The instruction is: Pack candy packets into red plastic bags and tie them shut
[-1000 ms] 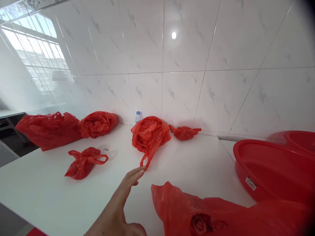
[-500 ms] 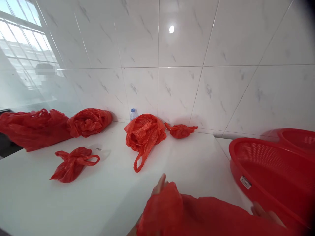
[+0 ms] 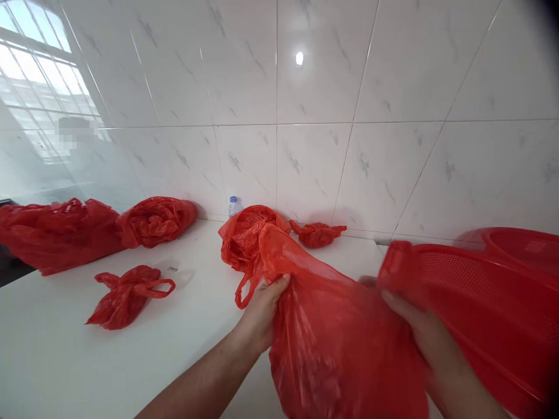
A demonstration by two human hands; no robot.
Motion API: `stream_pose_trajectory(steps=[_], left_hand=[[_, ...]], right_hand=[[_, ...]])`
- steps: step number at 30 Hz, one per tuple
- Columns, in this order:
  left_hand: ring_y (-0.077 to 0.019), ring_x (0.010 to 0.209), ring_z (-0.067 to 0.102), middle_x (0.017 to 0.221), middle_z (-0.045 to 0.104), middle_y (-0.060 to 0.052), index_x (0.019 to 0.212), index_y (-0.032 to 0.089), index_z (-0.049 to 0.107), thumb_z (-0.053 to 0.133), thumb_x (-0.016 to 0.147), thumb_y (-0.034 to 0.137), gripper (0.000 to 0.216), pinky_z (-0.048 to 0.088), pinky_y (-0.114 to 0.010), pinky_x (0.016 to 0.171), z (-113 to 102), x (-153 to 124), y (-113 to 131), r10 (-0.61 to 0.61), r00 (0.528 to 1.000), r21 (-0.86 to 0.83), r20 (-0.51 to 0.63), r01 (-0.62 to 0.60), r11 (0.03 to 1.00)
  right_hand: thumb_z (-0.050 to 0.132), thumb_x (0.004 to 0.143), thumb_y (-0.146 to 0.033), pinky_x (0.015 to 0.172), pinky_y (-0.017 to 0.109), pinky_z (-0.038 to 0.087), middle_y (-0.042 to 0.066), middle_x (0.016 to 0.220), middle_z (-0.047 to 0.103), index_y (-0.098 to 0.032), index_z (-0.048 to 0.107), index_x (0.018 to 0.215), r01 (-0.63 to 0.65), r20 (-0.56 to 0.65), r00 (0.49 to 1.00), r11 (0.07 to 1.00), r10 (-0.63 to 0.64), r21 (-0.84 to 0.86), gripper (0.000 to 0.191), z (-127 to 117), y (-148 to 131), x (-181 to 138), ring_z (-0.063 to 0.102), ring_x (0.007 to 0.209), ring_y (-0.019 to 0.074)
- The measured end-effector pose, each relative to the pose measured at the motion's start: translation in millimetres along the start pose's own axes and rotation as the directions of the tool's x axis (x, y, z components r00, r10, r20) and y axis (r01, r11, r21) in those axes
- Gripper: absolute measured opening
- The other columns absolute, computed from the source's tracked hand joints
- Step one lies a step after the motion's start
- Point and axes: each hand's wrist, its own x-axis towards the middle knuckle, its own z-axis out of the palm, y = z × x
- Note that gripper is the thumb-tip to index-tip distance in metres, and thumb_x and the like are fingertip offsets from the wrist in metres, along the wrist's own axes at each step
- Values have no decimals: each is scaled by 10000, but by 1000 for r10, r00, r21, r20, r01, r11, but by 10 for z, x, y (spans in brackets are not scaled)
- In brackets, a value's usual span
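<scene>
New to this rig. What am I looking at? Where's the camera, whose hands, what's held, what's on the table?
No machine here: a person works with two bare hands. Every picture comes from one camera worn on the head, looking forward and down.

The left hand and the right hand hold a red bag between them, one at each side of its upper part; its contents can't be made out.

On the white table lie five other bags, also red. A bottle stands behind the middle one, by the tiled wall. At right are red baskets.
</scene>
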Motion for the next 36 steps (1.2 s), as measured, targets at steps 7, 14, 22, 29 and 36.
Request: stream_pose_trajectory(steps=[7,14,22,29,36], left_hand=[[-222,842,673,910,698,-110,912,132,617,540,836,250,160,528,-348,811,-246,853,-419,-90,987,-164,-137,67,984],[-217,706,678,718,684,-90,797,139,597,582,802,261,123,536,-341,740,-413,1302,-681,-157,973,-113,-170,139,984],[-189,632,654,672,658,-61,814,148,589,579,804,265,119,533,-331,711,-426,1302,-666,-179,966,-91,-189,164,982],[-203,674,661,703,661,-68,807,151,586,579,801,268,118,531,-346,722,-380,1218,-629,-186,963,-76,-193,174,982],[-193,667,650,711,661,-59,827,161,580,600,775,285,135,521,-313,677,-421,1218,-632,-144,977,1,-160,146,989]], right_hand=[[641,769,-271,744,292,504,8,882,683,-223,668,841,-210,82,978,874,194,439,91,-58,469,894,627,796,166],[682,743,-374,519,219,380,-47,514,413,-187,367,495,-408,289,905,831,313,377,442,-258,850,1211,395,469,79],[620,772,-469,510,230,322,-50,526,321,-194,289,520,-440,278,888,850,365,289,498,-236,896,1168,324,476,87],[508,791,-617,510,257,313,-26,536,309,-207,306,518,-398,276,901,892,335,216,532,-168,859,1072,295,494,109],[250,702,-845,477,288,286,5,495,334,-228,305,472,-256,297,930,961,216,105,660,-110,844,1083,293,477,135]])
